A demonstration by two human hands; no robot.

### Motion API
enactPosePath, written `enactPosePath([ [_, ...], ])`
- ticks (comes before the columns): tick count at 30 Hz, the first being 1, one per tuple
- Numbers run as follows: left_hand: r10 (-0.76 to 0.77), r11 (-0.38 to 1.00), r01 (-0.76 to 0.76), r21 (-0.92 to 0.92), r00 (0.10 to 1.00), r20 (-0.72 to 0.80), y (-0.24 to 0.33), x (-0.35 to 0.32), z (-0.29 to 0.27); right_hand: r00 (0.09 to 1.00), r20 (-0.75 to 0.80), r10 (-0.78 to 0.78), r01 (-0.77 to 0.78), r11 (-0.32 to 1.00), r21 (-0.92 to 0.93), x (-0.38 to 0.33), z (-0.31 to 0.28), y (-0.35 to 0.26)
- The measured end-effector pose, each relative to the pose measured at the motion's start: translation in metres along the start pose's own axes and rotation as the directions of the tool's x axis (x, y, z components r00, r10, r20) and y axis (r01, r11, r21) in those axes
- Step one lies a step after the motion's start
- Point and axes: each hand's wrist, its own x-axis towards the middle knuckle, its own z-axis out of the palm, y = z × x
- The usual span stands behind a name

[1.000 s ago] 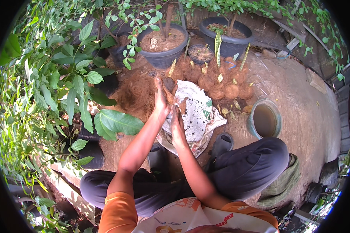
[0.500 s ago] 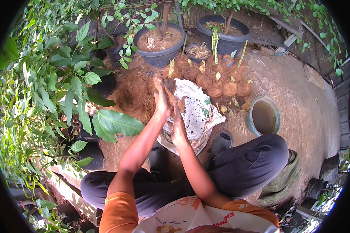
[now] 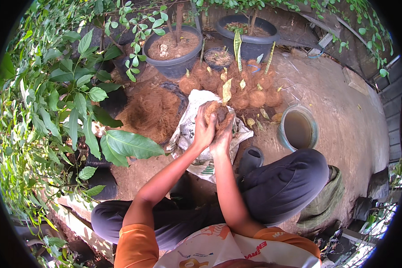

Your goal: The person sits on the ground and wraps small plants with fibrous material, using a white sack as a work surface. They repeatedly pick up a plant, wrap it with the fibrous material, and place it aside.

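Over the white sack (image 3: 202, 161), my left hand (image 3: 204, 129) and my right hand (image 3: 223, 136) are cupped around a ball of dark soil and brown fibre (image 3: 219, 112). A yellow-green leaf (image 3: 227, 90) stands up from its top. My palms press it from both sides, and the fingers hide much of its surface. Left of the sack lies a loose heap of brown coconut fibre (image 3: 145, 111). Beyond my hands several finished-looking fibre balls (image 3: 254, 98) sit close together, with small leaves sticking out of them.
Large black pots (image 3: 174, 67) with plants stand at the back, with a small pot (image 3: 219, 58) between them. A bucket of murky water (image 3: 298, 129) is to the right, near my knee. Leafy branches (image 3: 131, 144) reach in from the left. A green cloth (image 3: 321, 201) lies at lower right.
Both hands have moved right and nearer to me with the ball, from the fibre heap's edge to over the sack. They are now cupped around it, and its leaf has moved right too.
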Motion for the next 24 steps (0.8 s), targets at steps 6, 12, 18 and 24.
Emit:
enactPosePath([
  [6, -0.004, 0.988, -0.002, 0.155, 0.999, 0.035, 0.013, 0.003, -0.002, 0.995, 0.052, -0.084, 0.081, 0.995, 0.053, -0.001, 0.002, -0.009],
  [12, 0.157, 0.884, -0.227, 0.408, 0.968, 0.198, 0.034, 0.001, -0.01, 0.995, -0.029, -0.097, 0.094, 0.993, -0.075, 0.0, 0.0, -0.014],
  [18, 0.283, 0.885, -0.32, 0.337, 0.947, 0.154, 0.031, -0.001, -0.015, 0.994, -0.071, -0.086, 0.082, 0.995, -0.063, 0.006, -0.012, -0.017],
  [24, -0.097, 0.995, 0.1, -0.029, 0.991, 0.091, 0.029, 0.018, -0.028, 0.986, -0.013, -0.167, 0.162, 0.97, -0.18, 0.01, -0.018, -0.021],
])
